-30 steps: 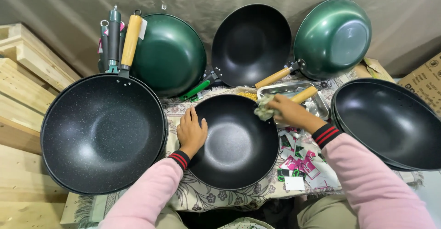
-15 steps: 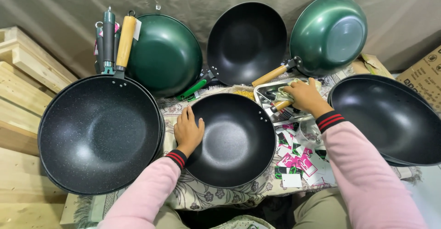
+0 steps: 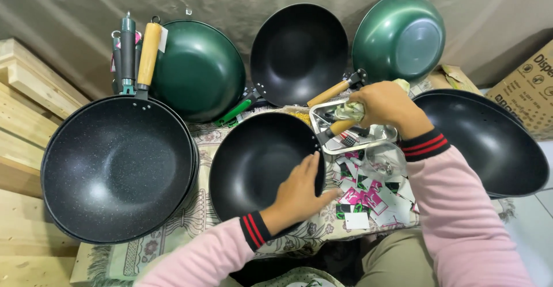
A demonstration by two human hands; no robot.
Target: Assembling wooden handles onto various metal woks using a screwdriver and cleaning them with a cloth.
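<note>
A black wok (image 3: 253,160) with a wooden handle sits in front of me on a patterned cloth (image 3: 190,229). My left hand (image 3: 299,195) grips its right rim, fingers curled over the edge. My right hand (image 3: 383,104) is closed on a crumpled pale green cloth (image 3: 348,111), held over a shiny metal tray (image 3: 368,140) just past the wok's handle (image 3: 340,127). Both arms wear pink sleeves with red and black cuffs.
A large speckled black wok (image 3: 115,166) lies at the left, another black wok (image 3: 489,143) at the right. Two green woks (image 3: 199,71) (image 3: 400,36) and a black one (image 3: 299,51) lean on the back wall. Pink and green paper labels (image 3: 363,198) lie scattered; wooden planks (image 3: 23,108) left, cardboard box (image 3: 530,85) right.
My left hand has moved from the wok's left rim across to its right rim. My right hand with the cloth has stayed over the tray. The view has shifted closer.
</note>
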